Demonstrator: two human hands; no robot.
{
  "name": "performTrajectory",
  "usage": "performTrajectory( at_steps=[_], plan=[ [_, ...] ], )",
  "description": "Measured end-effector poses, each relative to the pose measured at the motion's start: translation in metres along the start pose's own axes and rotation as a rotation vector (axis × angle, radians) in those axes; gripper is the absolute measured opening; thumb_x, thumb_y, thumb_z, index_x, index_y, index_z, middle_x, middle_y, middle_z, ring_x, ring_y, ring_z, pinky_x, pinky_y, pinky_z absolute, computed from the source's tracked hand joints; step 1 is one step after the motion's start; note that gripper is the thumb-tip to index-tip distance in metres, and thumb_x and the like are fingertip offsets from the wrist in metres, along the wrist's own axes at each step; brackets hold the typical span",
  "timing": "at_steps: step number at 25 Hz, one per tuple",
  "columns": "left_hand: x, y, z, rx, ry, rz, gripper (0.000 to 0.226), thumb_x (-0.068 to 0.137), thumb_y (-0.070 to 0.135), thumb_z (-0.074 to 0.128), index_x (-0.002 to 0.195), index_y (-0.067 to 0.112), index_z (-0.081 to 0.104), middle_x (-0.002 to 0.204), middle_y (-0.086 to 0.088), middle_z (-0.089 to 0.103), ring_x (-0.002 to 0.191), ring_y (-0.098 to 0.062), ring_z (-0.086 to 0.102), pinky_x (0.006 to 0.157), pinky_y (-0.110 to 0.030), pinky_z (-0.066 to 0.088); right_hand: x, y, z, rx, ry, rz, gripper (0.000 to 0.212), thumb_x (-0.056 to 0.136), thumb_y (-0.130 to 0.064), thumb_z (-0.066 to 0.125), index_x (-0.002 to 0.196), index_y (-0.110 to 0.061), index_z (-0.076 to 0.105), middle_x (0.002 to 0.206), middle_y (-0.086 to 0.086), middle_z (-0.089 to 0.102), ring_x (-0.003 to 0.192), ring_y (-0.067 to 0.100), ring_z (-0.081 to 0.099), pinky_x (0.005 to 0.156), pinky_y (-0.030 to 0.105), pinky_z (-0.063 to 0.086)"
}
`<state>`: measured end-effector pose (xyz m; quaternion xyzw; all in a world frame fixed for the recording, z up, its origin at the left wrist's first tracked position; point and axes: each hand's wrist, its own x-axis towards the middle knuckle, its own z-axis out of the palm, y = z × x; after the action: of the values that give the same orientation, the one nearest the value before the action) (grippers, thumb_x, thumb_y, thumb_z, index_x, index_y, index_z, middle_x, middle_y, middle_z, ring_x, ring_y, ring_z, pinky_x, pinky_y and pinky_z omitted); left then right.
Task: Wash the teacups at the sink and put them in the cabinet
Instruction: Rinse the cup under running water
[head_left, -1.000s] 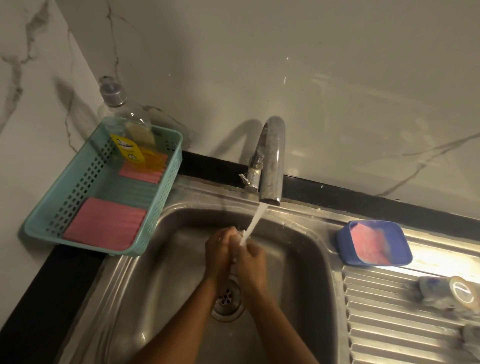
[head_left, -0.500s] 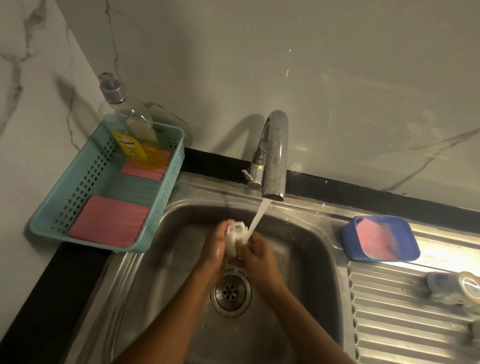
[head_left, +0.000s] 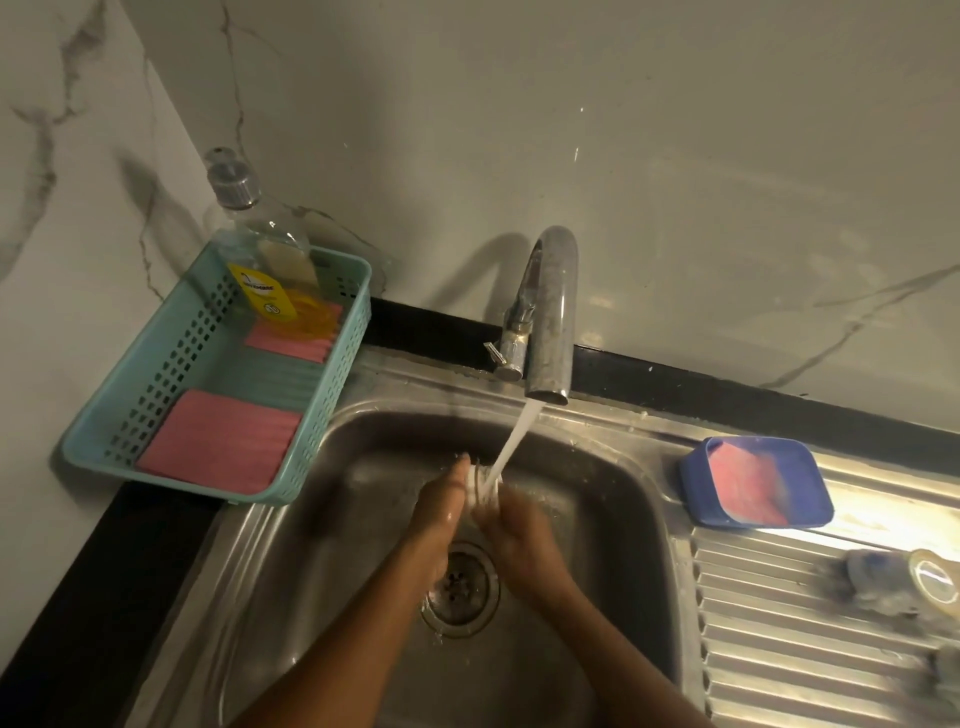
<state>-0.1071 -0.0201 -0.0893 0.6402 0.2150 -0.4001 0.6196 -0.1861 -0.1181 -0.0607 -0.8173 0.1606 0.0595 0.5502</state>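
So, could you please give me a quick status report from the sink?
Left hand and right hand hold teacup under running tap. Second cup lies on drainboard. Nothing in the way.

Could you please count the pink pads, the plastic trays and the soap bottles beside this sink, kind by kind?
Pink pads: 3, front pad, back pad, pad in the dish
Plastic trays: 2, teal basket, blue dish
Soap bottles: 1, soap bottle
Total: 6
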Motion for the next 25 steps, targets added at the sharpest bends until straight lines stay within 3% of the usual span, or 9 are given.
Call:
performTrajectory(
  at_steps=[2,4,8,10,13,15,18,23,25],
  plan=[
    [-0.007,-0.009,0.002,-0.075,0.04,0.34,0.039,0.101,0.048,0.052,0.1,0.019,0.078,0.096,-0.007,0.078,0.096,-0.026,0.073,0.091,-0.048,0.057,0.007,-0.03,0.004,0.395,0.076,0.149,0.024,0.106,-0.015,0.046,0.103,-0.008,0.068,0.086,0.0,0.075,0.081,0.008,0.07,0.07,0.022,0.054],
    [-0.01,-0.005,0.001,-0.192,0.072,0.519,0.029,0.102,0.032,0.056,0.101,0.009,0.075,0.097,-0.012,0.077,0.095,-0.03,0.073,0.085,-0.046,0.058,0.006,-0.04,0.015,0.535,0.098,0.204,0.028,0.108,-0.021,0.044,0.109,-0.011,0.069,0.094,0.004,0.076,0.091,0.015,0.072,0.076,0.026,0.058],
    [-0.008,0.01,0.007,-0.237,0.22,0.074,0.041,0.09,0.039,0.059,0.087,0.001,0.075,0.081,-0.016,0.074,0.075,-0.032,0.069,0.069,-0.038,0.053,-0.009,-0.003,0.021,-0.054,-0.005,0.004,0.035,0.106,-0.048,0.035,0.113,-0.034,0.066,0.115,-0.012,0.07,0.121,-0.006,0.056,0.126,0.037,0.012],
    [-0.009,0.008,0.003,-0.111,0.109,-0.145,0.047,0.098,0.047,0.05,0.095,0.008,0.076,0.084,-0.012,0.075,0.077,-0.026,0.069,0.07,-0.035,0.052,-0.002,0.008,0.01,-0.302,-0.129,0.019,0.046,0.105,-0.058,0.024,0.106,-0.036,0.064,0.102,-0.017,0.072,0.115,-0.016,0.055,0.125,0.03,-0.007],
    [-0.019,0.003,0.005,0.028,0.012,-0.011,0.044,0.103,0.051,0.043,0.102,0.019,0.074,0.098,-0.012,0.076,0.091,-0.026,0.072,0.082,-0.042,0.06,0.005,-0.013,-0.008,0.13,-0.024,0.146,0.037,0.103,-0.041,0.041,0.094,-0.016,0.066,0.078,-0.007,0.072,0.079,-0.006,0.068,0.086,0.014,0.049],
    [-0.016,0.0,0.008,0.028,0.077,0.34,0.029,0.104,0.038,0.049,0.109,0.021,0.071,0.106,-0.009,0.074,0.095,-0.021,0.071,0.085,-0.041,0.059,0.008,-0.03,-0.004,0.43,0.075,0.252,0.03,0.106,-0.024,0.045,0.104,-0.005,0.068,0.086,0.002,0.073,0.075,0.005,0.07,0.066,0.015,0.052],
    [-0.008,0.014,0.006,-0.226,0.13,0.457,0.023,0.091,0.027,0.066,0.098,0.008,0.076,0.096,-0.017,0.075,0.093,-0.036,0.072,0.087,-0.05,0.058,0.001,-0.041,0.011,0.65,0.063,0.231,0.031,0.107,-0.026,0.042,0.117,-0.014,0.069,0.111,0.005,0.073,0.104,0.017,0.069,0.093,0.036,0.055],
    [-0.011,0.031,-0.001,-0.225,-0.052,-0.235,0.03,0.089,0.033,0.059,0.084,0.007,0.073,0.068,-0.01,0.069,0.06,-0.025,0.064,0.058,-0.029,0.051,-0.008,0.018,-0.009,-0.403,-0.179,-0.379,0.037,0.107,-0.04,0.038,0.137,-0.029,0.056,0.144,-0.017,0.053,0.144,0.003,0.037,0.126,0.047,0.004],
    [-0.015,0.026,0.001,-0.226,-0.095,-0.244,0.036,0.094,0.04,0.052,0.088,0.011,0.072,0.067,-0.007,0.068,0.061,-0.022,0.061,0.055,-0.027,0.049,0.001,0.014,-0.015,-0.461,-0.111,-0.304,0.024,0.107,-0.032,0.043,0.12,-0.028,0.063,0.123,-0.018,0.065,0.126,-0.007,0.051,0.125,0.045,0.015]
  ],
)
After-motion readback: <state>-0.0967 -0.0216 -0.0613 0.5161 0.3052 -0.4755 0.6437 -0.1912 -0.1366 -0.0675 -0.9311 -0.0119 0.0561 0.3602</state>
